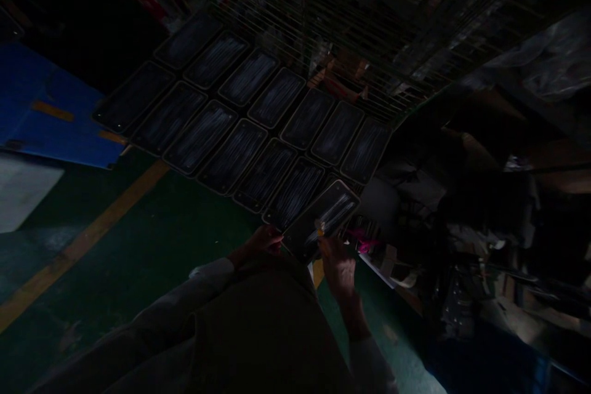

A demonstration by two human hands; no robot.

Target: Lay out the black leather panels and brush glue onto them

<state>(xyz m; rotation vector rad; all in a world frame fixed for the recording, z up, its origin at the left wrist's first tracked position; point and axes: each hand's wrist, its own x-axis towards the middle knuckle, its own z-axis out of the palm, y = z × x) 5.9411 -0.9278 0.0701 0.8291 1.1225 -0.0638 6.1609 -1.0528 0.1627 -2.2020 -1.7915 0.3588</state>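
Observation:
The view is very dark. My left hand (261,243) grips the near left edge of a dark rectangular tray (323,218) with a pale rim and whitish streaks. My right hand (337,265) is closed around a small orange-tipped tool (321,237) whose tip rests on that tray's surface. The tray lies at the near right end of two rows of like trays (240,117) set side by side on a wire rack (351,18).
A green floor with a yellow line (83,243) runs at the left. A blue board (41,111) lies at the far left. Dim clutter and plastic sheeting (545,68) fill the right side. A pink object (364,245) sits just right of my hands.

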